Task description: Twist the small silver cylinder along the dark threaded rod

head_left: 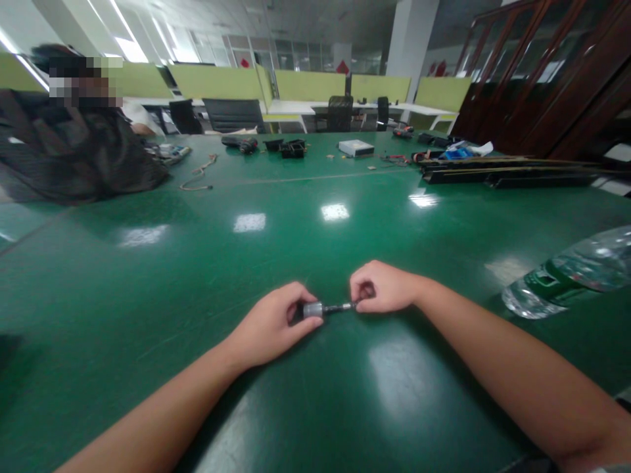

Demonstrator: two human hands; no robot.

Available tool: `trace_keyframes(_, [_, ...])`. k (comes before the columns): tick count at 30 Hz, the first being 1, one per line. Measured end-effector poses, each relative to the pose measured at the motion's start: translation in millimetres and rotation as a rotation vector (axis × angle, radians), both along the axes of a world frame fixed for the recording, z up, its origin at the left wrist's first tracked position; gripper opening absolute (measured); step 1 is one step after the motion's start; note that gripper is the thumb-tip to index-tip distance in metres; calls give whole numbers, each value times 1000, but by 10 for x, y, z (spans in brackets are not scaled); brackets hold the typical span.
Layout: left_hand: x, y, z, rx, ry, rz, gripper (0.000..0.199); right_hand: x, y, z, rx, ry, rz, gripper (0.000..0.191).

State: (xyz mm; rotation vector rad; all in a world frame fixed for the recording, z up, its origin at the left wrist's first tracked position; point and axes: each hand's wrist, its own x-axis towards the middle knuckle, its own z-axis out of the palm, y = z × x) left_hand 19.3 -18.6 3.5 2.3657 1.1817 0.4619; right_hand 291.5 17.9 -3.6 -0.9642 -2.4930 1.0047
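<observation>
Between my hands lies a small tool with a grey metal cylinder (313, 310) at one end and a thin dark shaft (338, 307) pointing right; its exact kind I cannot make out. My left hand (276, 323) is closed round the cylinder, thumb along the near side and fingers on the far side. With thumb and curled fingers my right hand (382, 288) pinches the tip of the shaft, which its fingertips partly hide. Both hands are low over the green table (197, 263).
A large clear water bottle (566, 279) lies on its side at the right. Farther back are a dark bag (83, 148), a cord (200, 172), a power tool (240, 144), a white box (355, 148) and long black strips (513, 172). Behind the bag sits another person.
</observation>
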Motion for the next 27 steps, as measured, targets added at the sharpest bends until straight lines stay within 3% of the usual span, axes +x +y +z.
trace_keyframes(16, [0,9,-10,-17,2,8,26,-65,-29,-56,39,33,-73,10])
trace_keyframes(23, [7,5,-16,-7,-27,8,24,-307,-199,-73,222,105,-44,17])
trace_keyframes(27, [8,1,-18,-4,-23,19,26,-349,-231,-92,204,131,-55,21])
